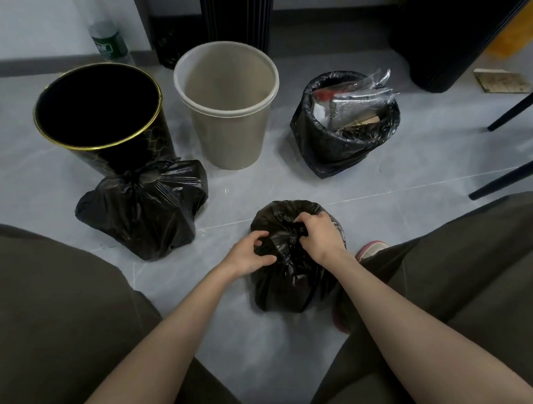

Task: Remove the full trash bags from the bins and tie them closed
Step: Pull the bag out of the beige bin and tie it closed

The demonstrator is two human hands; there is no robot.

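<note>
A black trash bag sits on the floor between my knees. My left hand pinches its gathered top from the left, and my right hand grips the same bunched neck from the right. A second black bag, its top knotted, lies in front of the black bin with a gold rim. A beige bin stands beside it with nothing inside. At the right a third black bag stands open, full of plastic wrappers and paper.
Grey tiled floor all around. Two dark chair legs slant in at the right. A plastic bottle stands by the wall behind the black bin. A dark cabinet fills the far right. My shoe shows beside the held bag.
</note>
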